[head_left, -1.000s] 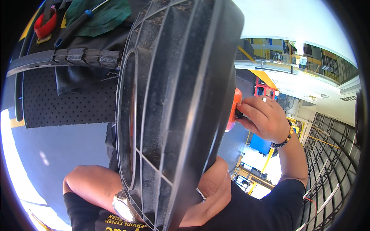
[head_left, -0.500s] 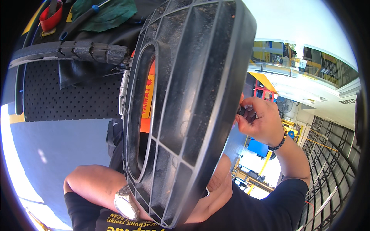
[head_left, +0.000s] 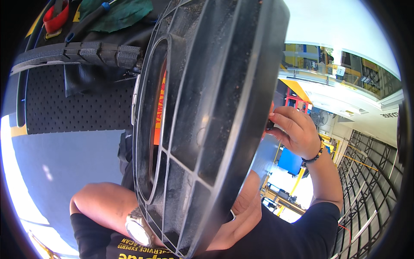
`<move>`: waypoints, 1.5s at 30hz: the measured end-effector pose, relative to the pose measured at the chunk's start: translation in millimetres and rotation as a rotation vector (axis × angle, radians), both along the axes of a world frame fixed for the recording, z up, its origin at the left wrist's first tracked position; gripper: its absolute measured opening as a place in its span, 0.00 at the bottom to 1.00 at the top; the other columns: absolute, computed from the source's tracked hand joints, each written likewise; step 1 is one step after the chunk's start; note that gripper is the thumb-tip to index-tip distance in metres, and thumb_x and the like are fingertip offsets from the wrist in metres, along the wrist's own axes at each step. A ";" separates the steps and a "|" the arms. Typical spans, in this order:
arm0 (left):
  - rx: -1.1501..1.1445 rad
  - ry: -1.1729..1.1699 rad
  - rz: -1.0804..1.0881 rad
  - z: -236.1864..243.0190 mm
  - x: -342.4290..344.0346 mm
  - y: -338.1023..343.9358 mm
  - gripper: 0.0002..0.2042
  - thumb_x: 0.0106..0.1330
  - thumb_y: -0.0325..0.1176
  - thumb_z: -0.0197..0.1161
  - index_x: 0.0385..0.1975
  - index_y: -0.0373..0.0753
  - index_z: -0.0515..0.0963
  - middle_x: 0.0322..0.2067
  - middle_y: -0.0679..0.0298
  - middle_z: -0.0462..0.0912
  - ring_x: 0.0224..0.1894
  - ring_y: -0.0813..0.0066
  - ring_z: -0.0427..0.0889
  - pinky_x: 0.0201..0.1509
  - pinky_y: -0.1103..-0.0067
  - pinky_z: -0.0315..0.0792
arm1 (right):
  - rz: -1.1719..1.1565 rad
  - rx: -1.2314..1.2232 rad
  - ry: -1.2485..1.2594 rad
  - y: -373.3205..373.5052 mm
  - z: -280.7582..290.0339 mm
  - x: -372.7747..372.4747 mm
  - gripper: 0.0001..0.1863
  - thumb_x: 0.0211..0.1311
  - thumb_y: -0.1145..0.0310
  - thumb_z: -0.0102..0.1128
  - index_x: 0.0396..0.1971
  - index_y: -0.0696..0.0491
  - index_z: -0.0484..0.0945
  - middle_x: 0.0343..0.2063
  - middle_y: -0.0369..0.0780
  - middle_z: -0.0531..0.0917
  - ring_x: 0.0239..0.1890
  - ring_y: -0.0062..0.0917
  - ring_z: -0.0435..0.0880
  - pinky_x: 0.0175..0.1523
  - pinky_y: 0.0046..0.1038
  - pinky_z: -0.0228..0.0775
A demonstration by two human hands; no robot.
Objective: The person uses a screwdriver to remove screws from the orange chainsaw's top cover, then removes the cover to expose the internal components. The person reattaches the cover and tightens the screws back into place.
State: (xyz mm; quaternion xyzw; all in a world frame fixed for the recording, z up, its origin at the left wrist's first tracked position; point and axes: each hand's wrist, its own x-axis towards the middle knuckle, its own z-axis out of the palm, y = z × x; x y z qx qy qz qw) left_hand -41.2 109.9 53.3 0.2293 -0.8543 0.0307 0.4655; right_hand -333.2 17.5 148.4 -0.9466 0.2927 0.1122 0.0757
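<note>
I have the black ribbed shell up in front of me, standing on edge between my two hands. My left hand comes round its lower end, fingers curled and bunched against the near edge; what the fingertips close on is hidden, so I cannot tell how firm that hold is. My right hand has thumb and forefinger pinched on a small dark part, just past the shell's edge and beside a strip of orange.

I judge the shell to be stiff moulded plastic, awkward for its bulk more than truly heavy, and not fragile. The smooth outer rim looks rather slippery, and the grit between the ribs could make it slide under my skin. The long slot, to the left of my right hand, seems the best place to hook fingers through, though an orange piece sits behind it. Otherwise I would cup the lower end with my left hand, as now. The small dark part seems light, fit for fingertips only. Well left of my right hand lies the perforated worktop.
</note>
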 end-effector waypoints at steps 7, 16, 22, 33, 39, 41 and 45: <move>-0.024 -0.009 -0.031 -3.2 -1.5 -0.9 0.04 0.53 0.31 0.64 0.29 0.43 0.82 0.27 0.68 0.81 0.39 0.75 0.87 0.43 0.67 0.69 | 0.129 -0.083 0.066 -11.1 0.6 13.7 0.21 0.48 0.65 0.74 0.43 0.55 0.79 0.36 0.39 0.84 0.27 0.30 0.82 0.32 0.30 0.74; 0.120 0.132 0.066 -0.9 -5.8 4.8 0.04 0.54 0.31 0.65 0.29 0.44 0.82 0.27 0.70 0.80 0.41 0.76 0.86 0.38 0.65 0.64 | 0.219 -0.097 0.112 -16.4 -0.9 19.9 0.18 0.46 0.65 0.70 0.38 0.54 0.78 0.34 0.38 0.83 0.21 0.29 0.78 0.29 0.29 0.70; 0.010 0.045 0.015 1.3 1.8 -6.4 0.05 0.53 0.28 0.65 0.30 0.43 0.82 0.28 0.70 0.80 0.42 0.76 0.87 0.36 0.73 0.70 | 0.209 -0.118 0.114 -14.9 -5.5 17.4 0.19 0.43 0.65 0.69 0.38 0.54 0.78 0.33 0.38 0.82 0.21 0.29 0.77 0.29 0.30 0.70; 0.083 -0.044 0.058 6.2 2.1 6.3 0.07 0.57 0.38 0.67 0.33 0.45 0.83 0.32 0.70 0.82 0.42 0.73 0.84 0.49 0.52 0.62 | 0.158 -0.032 0.068 -15.0 4.4 6.9 0.26 0.46 0.65 0.77 0.47 0.56 0.80 0.39 0.38 0.85 0.29 0.30 0.82 0.36 0.29 0.76; -0.001 -0.031 0.042 0.2 1.1 0.0 0.08 0.54 0.38 0.70 0.32 0.45 0.83 0.31 0.70 0.81 0.43 0.71 0.83 0.45 0.57 0.61 | 0.253 -0.062 0.024 -14.2 5.2 5.3 0.26 0.48 0.66 0.76 0.50 0.59 0.82 0.41 0.40 0.85 0.35 0.29 0.85 0.41 0.29 0.78; 0.044 -0.017 0.011 -0.4 0.4 0.7 0.09 0.52 0.38 0.71 0.31 0.45 0.84 0.31 0.70 0.81 0.43 0.70 0.83 0.43 0.58 0.60 | 0.292 -0.074 0.023 -15.6 4.4 3.3 0.25 0.48 0.67 0.76 0.48 0.59 0.83 0.40 0.40 0.85 0.34 0.28 0.84 0.40 0.29 0.78; 0.071 -0.013 -0.005 0.6 2.4 -0.2 0.10 0.50 0.38 0.72 0.30 0.44 0.84 0.29 0.70 0.80 0.42 0.70 0.82 0.41 0.59 0.58 | 0.279 -0.071 0.049 -15.8 7.3 10.2 0.24 0.49 0.67 0.75 0.46 0.59 0.82 0.39 0.39 0.85 0.32 0.29 0.84 0.39 0.29 0.78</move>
